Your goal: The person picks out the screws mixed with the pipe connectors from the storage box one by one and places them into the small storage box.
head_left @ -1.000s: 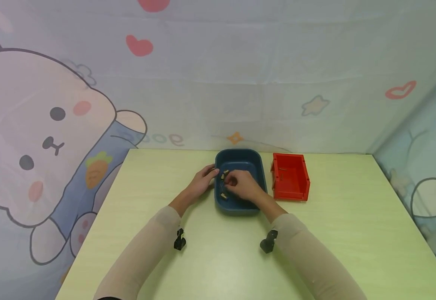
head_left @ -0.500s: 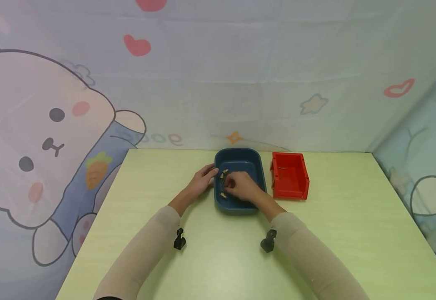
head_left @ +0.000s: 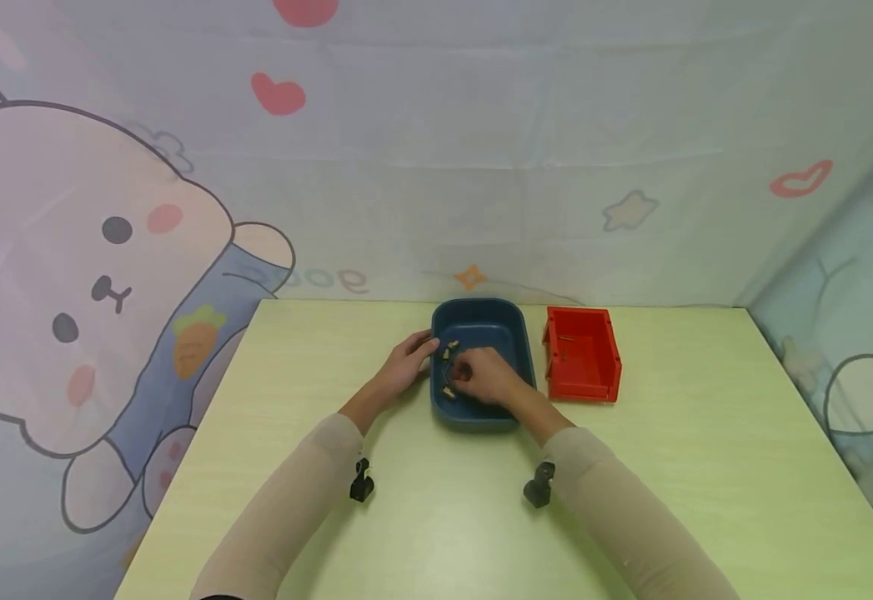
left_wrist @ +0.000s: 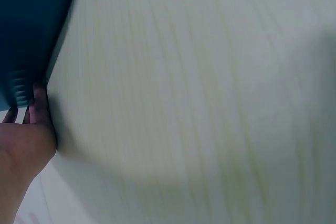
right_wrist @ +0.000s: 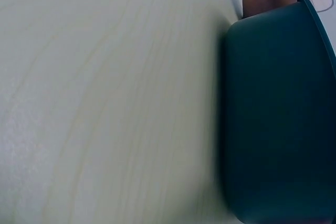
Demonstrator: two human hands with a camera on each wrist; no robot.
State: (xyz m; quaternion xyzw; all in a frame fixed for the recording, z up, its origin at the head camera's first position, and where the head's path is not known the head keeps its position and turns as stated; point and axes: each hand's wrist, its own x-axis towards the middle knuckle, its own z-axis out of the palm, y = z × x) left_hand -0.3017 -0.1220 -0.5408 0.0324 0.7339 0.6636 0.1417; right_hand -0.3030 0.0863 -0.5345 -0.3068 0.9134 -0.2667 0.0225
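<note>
In the head view my left hand [head_left: 404,364] holds the left side of a dark blue plastic tub [head_left: 489,425], thumb at the rim and fingers against the outer wall. The left wrist view shows those fingers touching the tub's outside. Inside the tub is my right hand [head_left: 489,375], its fingers curled low near the left part of the floor. Small brass-coloured pieces lie beside its fingertips: some above [head_left: 449,350], one below [head_left: 448,391], with something thin and dark between. Whether the right fingers pinch a piece is hidden.
A red open-fronted bin [head_left: 582,367] stands just right of the tub, with a few tiny thin pieces on its floor. Both rest on a pale wood-grain table [head_left: 436,533]. A printed cloth [head_left: 631,125] hangs behind the table's back edge.
My right fingers have shifted slightly down and right inside the tub, showing a little more of the small pieces. The left hand keeps its place at the rim.
</note>
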